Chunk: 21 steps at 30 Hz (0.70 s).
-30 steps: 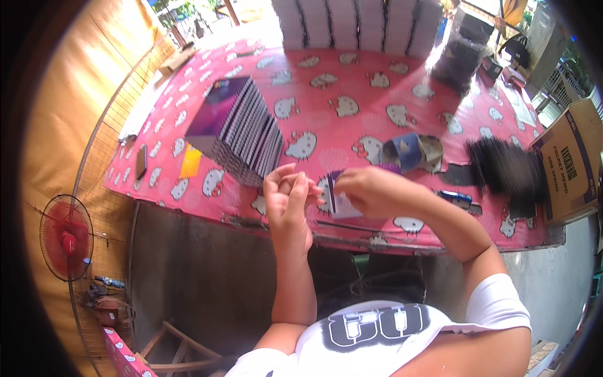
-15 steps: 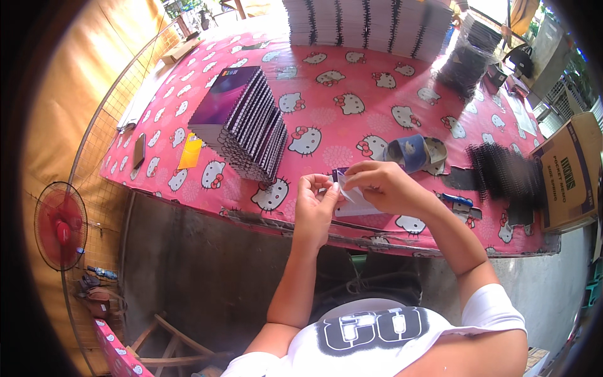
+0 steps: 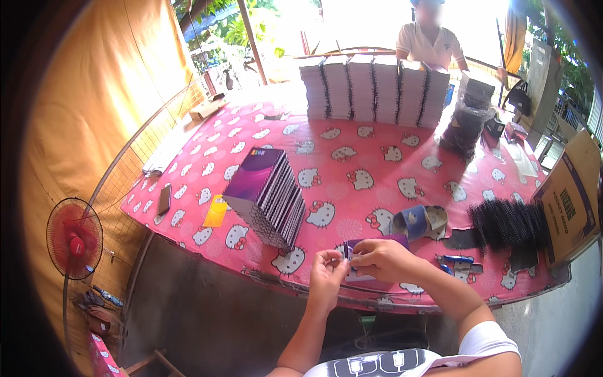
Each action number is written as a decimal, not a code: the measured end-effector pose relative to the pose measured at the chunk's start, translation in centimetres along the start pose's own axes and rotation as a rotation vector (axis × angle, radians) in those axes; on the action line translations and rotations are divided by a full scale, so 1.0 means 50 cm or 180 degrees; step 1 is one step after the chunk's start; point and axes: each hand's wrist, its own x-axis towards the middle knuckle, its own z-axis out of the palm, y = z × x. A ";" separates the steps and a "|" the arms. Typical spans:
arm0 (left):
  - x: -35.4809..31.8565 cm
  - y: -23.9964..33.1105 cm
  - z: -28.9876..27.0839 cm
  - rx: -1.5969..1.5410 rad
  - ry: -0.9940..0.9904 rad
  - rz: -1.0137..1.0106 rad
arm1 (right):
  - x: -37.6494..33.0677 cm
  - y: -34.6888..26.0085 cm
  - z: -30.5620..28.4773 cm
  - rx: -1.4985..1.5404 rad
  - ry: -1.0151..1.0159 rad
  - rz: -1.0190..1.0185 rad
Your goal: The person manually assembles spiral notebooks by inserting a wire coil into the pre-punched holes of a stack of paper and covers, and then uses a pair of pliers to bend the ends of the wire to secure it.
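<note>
Close to the table's near edge, my left hand is closed in a pinch, thumb against the fingers. My right hand meets it from the right, its fingers also bent into a pinch. Something small and whitish shows between the fingertips, too small to name. Beneath both hands lies a flat purple notebook, mostly covered by my right hand. To the left stands a tall stack of purple spiral notebooks. Blue-handled pliers lie to the right of my right forearm.
A blue slipper, a heap of black spiral coils and a cardboard box sit to the right. Along the far side stand white notebook stacks, a person behind them. A yellow card, phone and fan are left.
The view has tilted up, bringing the person across the table into sight. Under my hands, purple cover now shows where white paper showed before. Both hands stay close together, fingertips pinched.
</note>
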 end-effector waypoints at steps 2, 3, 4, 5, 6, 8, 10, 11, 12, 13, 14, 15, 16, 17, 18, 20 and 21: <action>-0.006 0.003 -0.014 0.0711 -0.0096 0.0006 | -0.004 0.006 -0.007 0.0167 0.0049 0.0055; -0.011 0.004 -0.015 0.0832 -0.0015 0.0018 | -0.006 0.006 -0.008 0.0263 0.0061 0.0095; -0.007 0.000 -0.020 0.1168 -0.0079 0.0131 | -0.004 0.004 -0.012 0.0385 0.0090 0.0185; -0.003 -0.008 -0.027 0.1502 -0.0128 0.0220 | -0.005 0.001 -0.012 0.0525 0.0103 0.0285; -0.002 -0.013 -0.032 0.1836 -0.0178 0.0308 | -0.006 0.000 -0.011 0.0664 0.0116 0.0385; -0.008 -0.010 -0.025 0.3115 0.0051 0.1415 | -0.008 -0.003 -0.001 0.0823 0.0354 0.0496; -0.008 0.007 -0.002 0.3434 0.0027 0.1867 | -0.015 0.002 -0.002 0.0847 0.0565 0.0585; -0.009 0.029 0.013 0.3161 -0.0071 0.1751 | -0.014 0.002 -0.006 0.0826 0.0635 0.0572; -0.007 0.041 0.023 0.2883 -0.0173 0.1635 | -0.009 0.002 -0.011 0.0801 0.0706 0.0565; 0.016 0.014 0.020 0.2055 -0.0336 0.1128 | -0.010 -0.005 -0.018 0.1271 0.0701 0.1202; 0.033 0.012 0.032 0.1534 -0.0405 0.0573 | -0.010 0.003 -0.023 0.1531 0.0888 0.1188; 0.049 0.015 0.046 0.1009 -0.0485 0.0018 | -0.014 0.018 -0.024 0.1788 0.1075 0.1171; 0.065 0.017 0.056 0.0484 -0.0575 -0.0540 | -0.016 0.027 -0.032 0.2043 0.1262 0.1152; 0.069 0.021 0.053 0.0549 -0.0573 -0.0536 | -0.012 0.014 -0.053 0.1973 0.1542 0.1207; 0.072 0.030 0.049 0.0311 -0.0527 -0.0712 | -0.012 0.002 -0.063 0.1469 0.1734 0.1081; 0.070 0.053 0.043 -0.0191 -0.0445 -0.1075 | -0.020 -0.027 -0.062 0.0440 0.2090 0.0841; 0.076 0.033 0.035 0.0080 -0.0293 -0.1020 | -0.022 -0.054 -0.043 0.0457 0.1542 0.0493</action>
